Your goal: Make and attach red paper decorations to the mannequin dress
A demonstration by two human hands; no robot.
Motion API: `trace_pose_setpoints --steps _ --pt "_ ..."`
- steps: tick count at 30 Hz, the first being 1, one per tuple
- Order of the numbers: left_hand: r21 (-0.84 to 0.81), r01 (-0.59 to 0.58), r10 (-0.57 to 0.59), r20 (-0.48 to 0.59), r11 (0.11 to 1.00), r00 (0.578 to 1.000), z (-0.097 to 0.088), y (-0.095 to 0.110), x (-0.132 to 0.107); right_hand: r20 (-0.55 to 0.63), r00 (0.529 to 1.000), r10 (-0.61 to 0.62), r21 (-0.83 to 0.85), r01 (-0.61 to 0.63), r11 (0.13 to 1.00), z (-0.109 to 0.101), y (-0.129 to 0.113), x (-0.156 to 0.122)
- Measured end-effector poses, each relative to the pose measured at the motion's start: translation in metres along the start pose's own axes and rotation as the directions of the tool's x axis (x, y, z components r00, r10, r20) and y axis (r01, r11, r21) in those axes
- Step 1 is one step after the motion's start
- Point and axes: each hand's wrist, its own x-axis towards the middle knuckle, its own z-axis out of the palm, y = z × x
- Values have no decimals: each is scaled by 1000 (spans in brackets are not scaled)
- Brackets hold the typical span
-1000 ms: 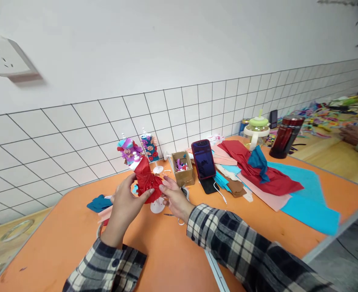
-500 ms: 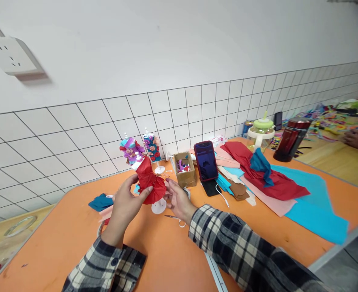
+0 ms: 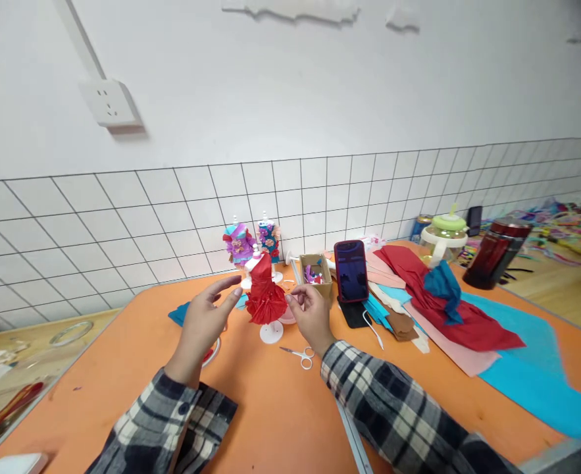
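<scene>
A small mannequin in a red crepe-paper dress point(image 3: 265, 299) stands upright on a round white base point(image 3: 271, 332) in the middle of the orange table. To its left, my left hand point(image 3: 208, 319) is off the dress, thumb and fingers apart with nothing between them. At the right edge of the ruffled skirt, my right hand point(image 3: 312, 316) has thumb and forefinger closed on the hem. White-handled scissors point(image 3: 303, 357) lie just in front of the base. Behind the red dress are two more dressed mannequins, one purple point(image 3: 239, 243) and one blue with flowers point(image 3: 269, 238).
A cardboard box point(image 3: 324, 283) of scraps sits behind my right hand, beside a propped phone point(image 3: 351, 271). Coloured paper sheets point(image 3: 537, 388) spread over the right side. A lidded jug point(image 3: 443, 238) and a dark red flask point(image 3: 497, 253) stand farther back.
My left hand has come off the dress and opened to its left. The mannequin, tilted in my hands before, now stands upright on its base. The view has shifted left and upward.
</scene>
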Motion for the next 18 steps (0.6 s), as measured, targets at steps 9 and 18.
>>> trace_pose_setpoints --steps 9,18 --pt "103 -100 99 21 990 995 25 -1 11 197 948 -250 -527 318 788 15 -25 4" --pt "183 -86 89 -7 979 996 27 -3 14 226 925 -306 -521 380 764 13 -25 -1"
